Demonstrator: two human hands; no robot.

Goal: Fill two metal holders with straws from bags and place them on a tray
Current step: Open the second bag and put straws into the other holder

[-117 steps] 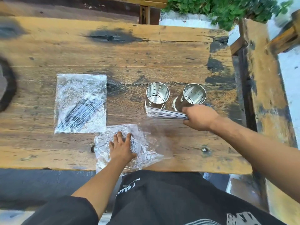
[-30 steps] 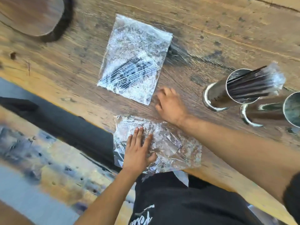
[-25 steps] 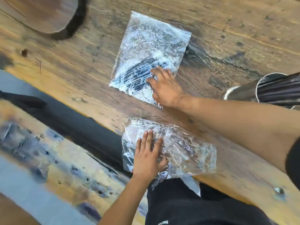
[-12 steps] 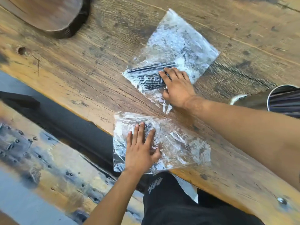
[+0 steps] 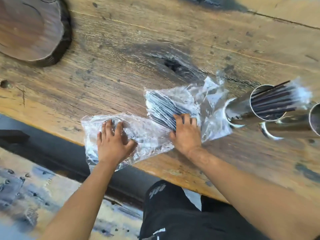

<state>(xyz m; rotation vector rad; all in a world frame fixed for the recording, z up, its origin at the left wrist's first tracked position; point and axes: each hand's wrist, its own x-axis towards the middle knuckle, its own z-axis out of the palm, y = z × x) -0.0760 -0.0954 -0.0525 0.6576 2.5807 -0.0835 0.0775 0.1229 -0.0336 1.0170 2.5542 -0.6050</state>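
A clear bag of black straws [image 5: 166, 108] lies on the wooden table [image 5: 129, 49], partly overlapping an empty crumpled clear bag [image 5: 147, 134] near the front edge. My right hand [image 5: 187, 134] presses its fingers on the straw bag's near end. My left hand [image 5: 112, 141] lies flat on the empty bag. At the right stand two shiny metal holders. One holder [image 5: 242, 110] is packed with black wrapped straws [image 5: 277, 101]. The other holder [image 5: 290, 127] is cut off by the frame's edge, and its inside is hardly visible.
A round dark wooden slab [image 5: 29, 28] sits at the table's far left. The table's front edge runs diagonally below my hands, with a dark bench and painted floor beneath. A dark knot marks the table top above the bags.
My right hand has dragged the straw bag across the table to the right, up against the empty bag and close to the holders. My left hand stays flat on the empty bag.
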